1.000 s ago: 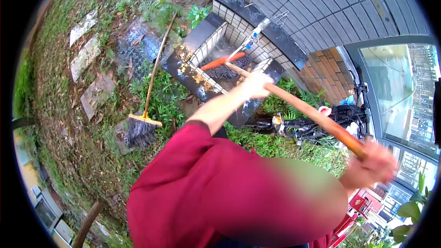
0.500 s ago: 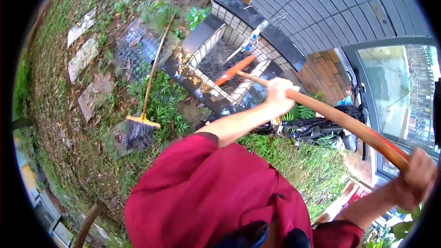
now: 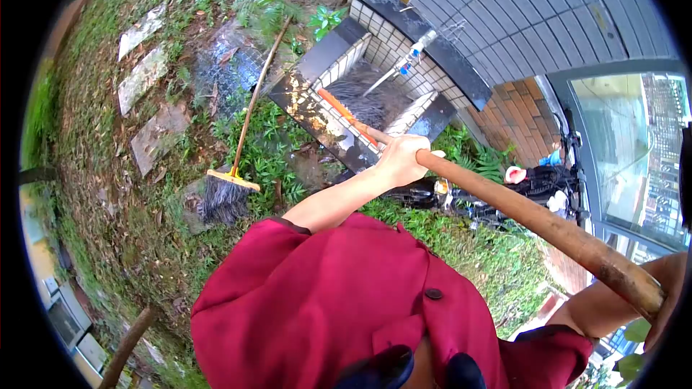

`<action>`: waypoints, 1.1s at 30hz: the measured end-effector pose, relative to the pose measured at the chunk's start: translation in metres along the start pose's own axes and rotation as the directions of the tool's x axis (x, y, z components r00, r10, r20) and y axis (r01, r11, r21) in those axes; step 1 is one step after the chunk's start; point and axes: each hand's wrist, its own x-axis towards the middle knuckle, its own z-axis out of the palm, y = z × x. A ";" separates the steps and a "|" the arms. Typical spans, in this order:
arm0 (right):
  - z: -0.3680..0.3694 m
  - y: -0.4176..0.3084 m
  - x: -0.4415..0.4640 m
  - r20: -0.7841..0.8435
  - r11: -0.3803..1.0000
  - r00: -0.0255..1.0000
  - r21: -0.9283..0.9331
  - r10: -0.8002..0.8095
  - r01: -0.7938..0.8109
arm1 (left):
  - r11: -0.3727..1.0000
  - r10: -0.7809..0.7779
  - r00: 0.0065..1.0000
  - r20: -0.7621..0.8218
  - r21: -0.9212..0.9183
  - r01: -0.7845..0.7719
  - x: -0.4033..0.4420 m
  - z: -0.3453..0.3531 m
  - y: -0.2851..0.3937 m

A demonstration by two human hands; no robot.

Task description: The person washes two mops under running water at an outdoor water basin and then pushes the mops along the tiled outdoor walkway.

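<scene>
Gripping the long wooden handle point(image 3: 533, 216) of a broom point(image 3: 334, 103), clenching the left hand point(image 3: 404, 162) around the shaft on the brush side and closing the right hand point(image 3: 667, 299) around the butt end, partly getting cut off by the picture's edge. Resting brush-down in the tiled sink point(image 3: 324, 50), below the tap point(image 3: 422, 45), with the orange bar lying along the near inner wall and the bristles point(image 3: 360, 109) spreading over the bottom. Probably handling stiff along the wood, soft and floppy at the bristles, not fragile. Likely weighing heavier at the brush end if soaking up water, so best taking hold with two hands set well apart: one partway down for lifting, one at the butt for steering. Possibly turning slippery wherever wetting the wood. Looking brown and smooth mostly, showing darker marks near the butt; looking bright orange at the bar, grey and shaggy at the bristles. Lying apart on the ground side, a second broom point(image 3: 225, 199), showing a yellowish bar and dark grey bristles, brush pointing towards the person.
</scene>
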 end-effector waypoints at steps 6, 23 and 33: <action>0.040 -0.095 -0.118 -0.452 0.600 0.876 -0.657 0.170 -0.456 | 0.997 0.056 0.952 0.300 0.041 -0.071 -0.015 0.042 -0.015; 0.348 0.014 -0.506 -0.870 -0.628 -0.410 0.161 0.274 -0.761 | 0.782 -0.354 -0.247 0.902 0.141 -0.607 -0.127 0.129 -0.103; 0.297 -0.070 -0.430 -0.647 -0.453 -0.680 0.520 0.344 -0.724 | 0.806 -0.294 -0.353 0.888 0.032 -0.591 -0.071 0.172 -0.059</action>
